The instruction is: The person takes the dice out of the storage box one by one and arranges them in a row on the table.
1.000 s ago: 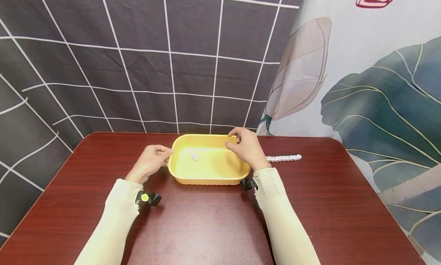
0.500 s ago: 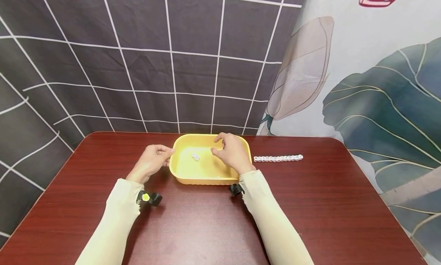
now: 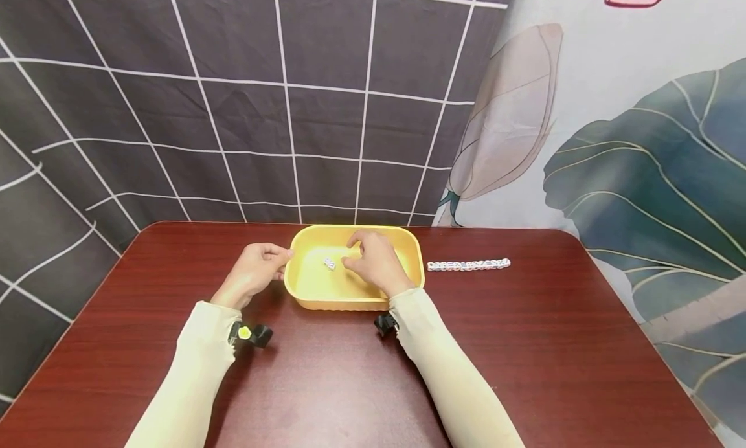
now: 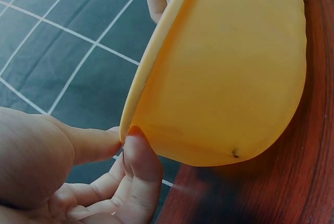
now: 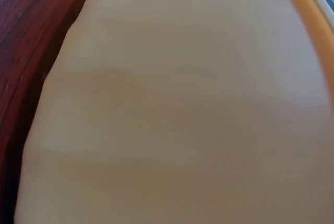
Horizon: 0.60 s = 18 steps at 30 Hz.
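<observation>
A yellow plastic basin stands on the table, and a small cluster of white dice with coloured dots lies on its floor toward the left. My left hand pinches the basin's left rim between thumb and finger; the left wrist view shows the thumb inside one face of the rim and a finger against the other. Over the basin's inside, my right hand has thumb and index finger parted in a curve, just right of the dice. The basin's outer wall fills the right wrist view.
A straight row of white dice lies on the dark red wooden table, right of the basin. Behind the table hang a grey cloth with white grid lines and a leaf-patterned cloth.
My right hand has moved left from above the basin's right rim to beside the dice inside, uncovering the near end of the dice row. My left hand keeps its place on the rim.
</observation>
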### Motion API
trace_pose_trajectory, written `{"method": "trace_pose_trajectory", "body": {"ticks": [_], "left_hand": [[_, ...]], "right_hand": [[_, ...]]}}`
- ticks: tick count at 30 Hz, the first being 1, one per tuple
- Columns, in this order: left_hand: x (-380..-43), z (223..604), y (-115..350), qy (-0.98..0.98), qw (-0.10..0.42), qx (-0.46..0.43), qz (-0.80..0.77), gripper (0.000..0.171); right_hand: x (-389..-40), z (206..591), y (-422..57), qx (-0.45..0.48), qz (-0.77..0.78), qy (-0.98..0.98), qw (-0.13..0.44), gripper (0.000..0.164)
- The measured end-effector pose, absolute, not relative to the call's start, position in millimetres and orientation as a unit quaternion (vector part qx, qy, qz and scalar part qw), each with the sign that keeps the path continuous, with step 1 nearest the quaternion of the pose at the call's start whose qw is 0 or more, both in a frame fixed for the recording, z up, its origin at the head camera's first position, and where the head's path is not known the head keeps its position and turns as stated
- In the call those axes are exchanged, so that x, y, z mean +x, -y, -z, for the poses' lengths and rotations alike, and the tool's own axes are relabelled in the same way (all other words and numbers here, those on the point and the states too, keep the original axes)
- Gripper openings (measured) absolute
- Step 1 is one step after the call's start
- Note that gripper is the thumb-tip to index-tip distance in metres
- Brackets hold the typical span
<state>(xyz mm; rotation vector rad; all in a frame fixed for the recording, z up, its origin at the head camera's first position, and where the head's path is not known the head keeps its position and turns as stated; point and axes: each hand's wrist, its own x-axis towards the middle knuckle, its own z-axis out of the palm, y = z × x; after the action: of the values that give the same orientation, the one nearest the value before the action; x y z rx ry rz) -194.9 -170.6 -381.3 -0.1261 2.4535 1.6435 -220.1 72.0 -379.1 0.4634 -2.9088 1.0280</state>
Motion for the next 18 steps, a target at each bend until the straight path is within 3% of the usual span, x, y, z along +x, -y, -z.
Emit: {"method": "trace_pose_trajectory", "body": {"ticks": [18], "left_hand": [[-194.4,381.1,171.7,-0.826,0.091,-0.04,-0.555,0.033]], "right_hand": [[-209.8,384.7,-44.4,0.128,-0.284,0.95,-0.026,0.023]]}}
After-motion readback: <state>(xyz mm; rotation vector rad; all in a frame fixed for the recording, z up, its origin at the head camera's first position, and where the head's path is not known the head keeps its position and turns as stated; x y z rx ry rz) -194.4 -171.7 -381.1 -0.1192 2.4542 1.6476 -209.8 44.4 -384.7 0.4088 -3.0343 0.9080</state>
